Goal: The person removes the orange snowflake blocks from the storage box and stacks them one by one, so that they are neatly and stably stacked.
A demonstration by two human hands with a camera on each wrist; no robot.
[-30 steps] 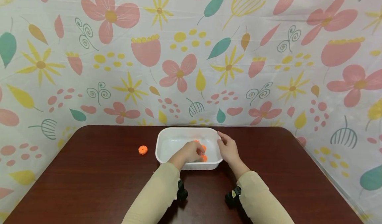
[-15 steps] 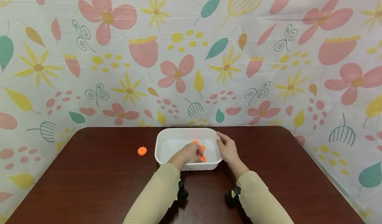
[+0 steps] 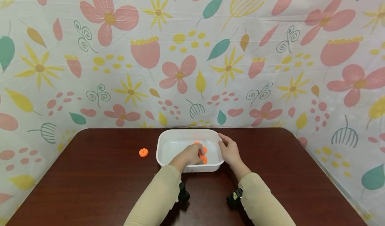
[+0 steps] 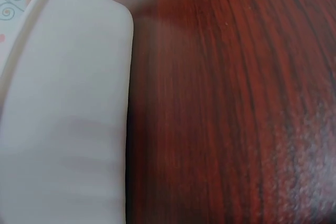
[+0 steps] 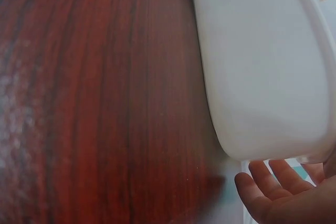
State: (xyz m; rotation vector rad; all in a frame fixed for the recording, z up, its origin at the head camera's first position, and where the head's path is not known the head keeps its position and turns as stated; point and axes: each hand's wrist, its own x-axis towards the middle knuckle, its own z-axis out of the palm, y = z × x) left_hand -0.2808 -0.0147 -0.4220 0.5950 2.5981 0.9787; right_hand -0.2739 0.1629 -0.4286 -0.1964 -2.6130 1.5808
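A white plastic tub (image 3: 172, 142) stands on the table. My left hand (image 3: 190, 154) reaches over its front wall, fingers curled down at an orange carrot slice (image 3: 204, 159) with a scalloped edge, which it pinches; the fingertips are partly hidden. Two more orange slices lie just beyond, one behind the other, the nearer slice (image 3: 205, 149) partly covered by the hand. At the tub's right end, my right hand (image 3: 230, 150) grips the rim. In the right wrist view its fingers (image 5: 257, 195) curve against the outside of the end wall. The left wrist view shows only the tub's outer wall (image 4: 68, 87) and table.
Left of the tub, a single orange slice (image 3: 143, 152) lies on the dark wooden table (image 3: 99, 182). A floral cloth (image 3: 180, 52) hangs behind the table's far edge. A black wrist camera (image 3: 183, 194) sits under the left sleeve, another camera (image 3: 234, 201) under the right.
In the tub, the front orange slice has tilted and shifted slightly toward my left fingers. My right hand keeps its hold on the rim. The head view has shifted slightly.
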